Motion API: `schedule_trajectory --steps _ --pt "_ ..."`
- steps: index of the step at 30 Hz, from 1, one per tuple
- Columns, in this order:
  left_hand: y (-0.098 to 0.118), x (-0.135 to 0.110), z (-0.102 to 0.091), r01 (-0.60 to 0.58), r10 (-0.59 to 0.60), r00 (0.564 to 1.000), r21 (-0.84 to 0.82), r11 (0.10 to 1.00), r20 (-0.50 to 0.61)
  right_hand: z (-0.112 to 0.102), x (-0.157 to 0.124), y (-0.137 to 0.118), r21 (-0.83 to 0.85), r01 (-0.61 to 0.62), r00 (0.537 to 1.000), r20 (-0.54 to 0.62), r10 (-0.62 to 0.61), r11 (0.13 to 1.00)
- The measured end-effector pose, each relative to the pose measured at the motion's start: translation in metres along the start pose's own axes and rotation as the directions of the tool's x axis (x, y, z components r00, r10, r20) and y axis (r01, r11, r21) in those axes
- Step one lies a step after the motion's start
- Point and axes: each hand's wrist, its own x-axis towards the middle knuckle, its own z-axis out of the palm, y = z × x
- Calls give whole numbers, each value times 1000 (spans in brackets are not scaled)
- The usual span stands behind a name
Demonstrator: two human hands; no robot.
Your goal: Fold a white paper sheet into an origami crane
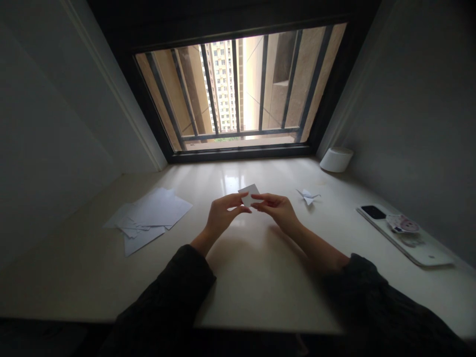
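Note:
A small white piece of paper (250, 190) is held up over the pale sill between my two hands. My left hand (226, 209) grips its left side, thumb below and fingers above. On the other side my right hand (277, 207) pinches the paper between thumb and fingers. Whether the paper is folded in layers I cannot tell, since fingertips cover part of it. To the right of my right hand stands a folded white paper crane (308, 197).
Loose white paper sheets (156, 210) lie in a pile at the left. At the right rests a white phone (403, 237) with a round grip on its back. A white round object (336, 159) stands by the right wall, near the barred window (241, 89). The sill's front edge runs below my forearms.

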Motion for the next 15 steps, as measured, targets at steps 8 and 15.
schedule_trajectory --steps 8,15 --pt "-3 -3 -2 -114 128 990 208 971 -55 -1 2 3 73 -48 999 26 46 996" --pt "0 -5 -4 -197 226 973 351 916 -44 0 2 4 96 -47 999 30 45 994"
